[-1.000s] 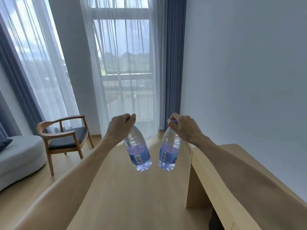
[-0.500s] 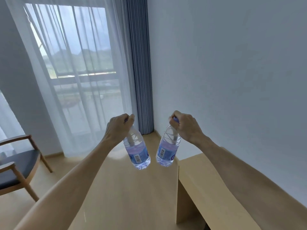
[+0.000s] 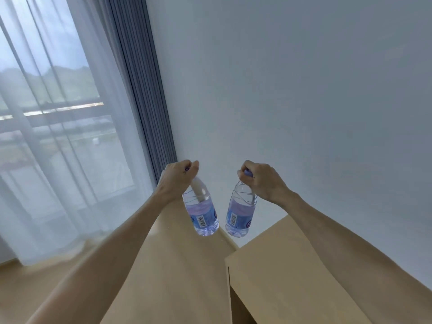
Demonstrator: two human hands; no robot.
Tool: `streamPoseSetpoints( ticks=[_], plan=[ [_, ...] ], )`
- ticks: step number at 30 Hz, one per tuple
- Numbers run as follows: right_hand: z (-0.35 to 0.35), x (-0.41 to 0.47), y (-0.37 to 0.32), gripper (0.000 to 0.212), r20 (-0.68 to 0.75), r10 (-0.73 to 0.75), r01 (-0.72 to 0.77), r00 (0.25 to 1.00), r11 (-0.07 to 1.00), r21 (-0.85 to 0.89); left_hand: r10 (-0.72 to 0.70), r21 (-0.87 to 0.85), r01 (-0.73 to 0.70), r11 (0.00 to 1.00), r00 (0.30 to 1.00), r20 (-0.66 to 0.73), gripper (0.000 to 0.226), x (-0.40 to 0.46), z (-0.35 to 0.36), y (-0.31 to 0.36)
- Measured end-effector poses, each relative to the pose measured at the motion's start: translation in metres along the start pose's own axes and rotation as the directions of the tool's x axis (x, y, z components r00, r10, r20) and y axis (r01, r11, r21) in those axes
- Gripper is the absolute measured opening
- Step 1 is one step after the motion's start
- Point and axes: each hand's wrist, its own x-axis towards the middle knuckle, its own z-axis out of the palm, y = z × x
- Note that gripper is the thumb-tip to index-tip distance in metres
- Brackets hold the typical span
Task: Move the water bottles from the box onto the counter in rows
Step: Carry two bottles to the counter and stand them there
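Clear plastic water bottles, one per hand, my fingers clamped round caps; pale wooden surface bare, none placed yet.

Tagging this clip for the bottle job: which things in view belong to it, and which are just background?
Belongs to the job:
left hand, gripping the left bottle
right hand, gripping the right bottle
wooden counter

Just background:
sheer curtain
grey drape
wall
floor

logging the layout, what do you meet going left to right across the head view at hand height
sheer white curtain → grey-blue pleated drape → left hand → left clear plastic water bottle → right clear plastic water bottle → right hand → pale bare wall
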Motion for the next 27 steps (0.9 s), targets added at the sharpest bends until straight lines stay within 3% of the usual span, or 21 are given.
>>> streamPoseSetpoints(
  ticks=[12, 20, 27],
  plan=[
    [-0.028, 0.006, 0.143, 0.024, -0.109, 0.343, -0.349, 0.933, 0.936, -0.048, 0.126, -0.204, -0.065, 0.977, 0.945, 0.303, 0.043, 0.097, 0.182, 0.031],
    [-0.040, -0.014, 0.221, 0.023, -0.164, 0.555, -0.574, 0.815, 0.812, -0.105, 0.320, -0.340, -0.152, 0.928, 0.792, 0.520, 0.037, 0.138, 0.312, 0.058],
    [-0.042, -0.045, 0.260, 0.018, -0.265, 0.699, -0.739, 0.665, 0.667, -0.097, 0.473, -0.437, -0.230, 0.870, 0.640, 0.605, 0.032, 0.153, 0.395, 0.093]
  ],
)
